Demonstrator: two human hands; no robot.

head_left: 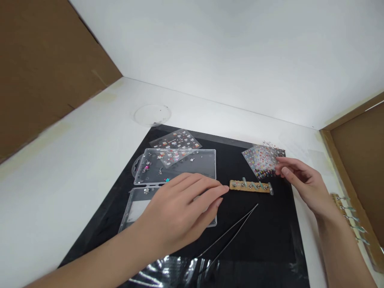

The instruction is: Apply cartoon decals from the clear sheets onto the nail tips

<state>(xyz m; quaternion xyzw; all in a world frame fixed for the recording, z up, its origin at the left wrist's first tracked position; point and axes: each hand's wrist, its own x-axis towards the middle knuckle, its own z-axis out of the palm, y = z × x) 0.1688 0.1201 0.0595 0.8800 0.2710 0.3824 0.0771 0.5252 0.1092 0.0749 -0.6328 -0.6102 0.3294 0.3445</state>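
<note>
The left grip (180, 212), open and empty, lies just beside the wooden nail-tip strip (251, 187); the unclenched right grip (306, 180) hovers at the sticker sheet (262, 162).

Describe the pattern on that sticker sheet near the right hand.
The sticker sheet has dense, tiny multicoloured motifs on clear backing; the head view shows it best.

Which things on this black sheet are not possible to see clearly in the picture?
Head view:
The lower clear plastic case: mostly covered by the left hand.
The sticker sheet: corner behind the right hand; designs too small.
The small charms: too small to identify.
The tweezers: lower end lost in glare on shiny black plastic.
</note>
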